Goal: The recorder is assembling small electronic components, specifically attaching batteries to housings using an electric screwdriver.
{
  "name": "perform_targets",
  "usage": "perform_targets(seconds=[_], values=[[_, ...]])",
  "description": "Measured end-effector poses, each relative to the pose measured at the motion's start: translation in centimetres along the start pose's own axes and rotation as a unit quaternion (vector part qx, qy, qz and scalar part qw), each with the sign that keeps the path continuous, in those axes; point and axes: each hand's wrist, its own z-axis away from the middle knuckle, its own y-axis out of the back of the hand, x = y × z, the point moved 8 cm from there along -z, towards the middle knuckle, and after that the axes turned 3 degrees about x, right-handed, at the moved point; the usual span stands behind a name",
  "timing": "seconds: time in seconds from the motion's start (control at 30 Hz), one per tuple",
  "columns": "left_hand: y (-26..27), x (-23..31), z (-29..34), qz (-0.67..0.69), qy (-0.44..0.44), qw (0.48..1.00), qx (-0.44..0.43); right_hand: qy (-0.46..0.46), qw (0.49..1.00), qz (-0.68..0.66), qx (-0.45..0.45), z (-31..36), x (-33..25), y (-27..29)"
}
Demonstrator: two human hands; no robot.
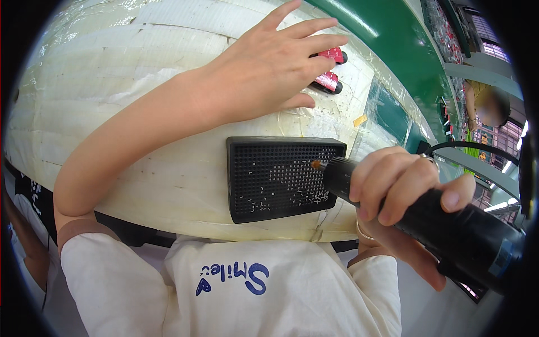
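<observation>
My right hand (393, 182) is wrapped round a black electric screwdriver (460, 227), its copper-coloured tip pointing left over a black tray (231, 180). Whether the tip touches anything in the tray, I cannot tell. The tray's floor is a grid of small holes; many tiny silvery screws (289, 174) stand in it, and others lie loose along the near side. Beyond the tray my left hand (266, 70) is stretched out with its fingers spread. Partly hidden under those fingers are two small pink-red and black pieces (327, 83) with rounded black ends, lying on the table.
A pale, tape-covered worktable (140, 50) curves round in front of me. Past it runs a green surface (387, 39), with small parts along its far side. An orange scrap (360, 120) lies right of the tray. A black cable (477, 144) arches at the right. Another person (488, 106) is at the far right.
</observation>
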Motion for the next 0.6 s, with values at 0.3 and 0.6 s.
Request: perform_targets(seconds=[0.3, 0.6], values=[[-1.3, 2.0, 0.3, -0.042, -0.006, 0.999, 0.029, -0.008, 0.985, 0.051, -0.168, -3.2, -1.1, 0.1], [-0.9, 2.2, 0.6, -0.061, -0.030, 0.997, 0.044, -0.026, 0.996, 0.074, -0.041, -2.2, 0.8, 1.0]])
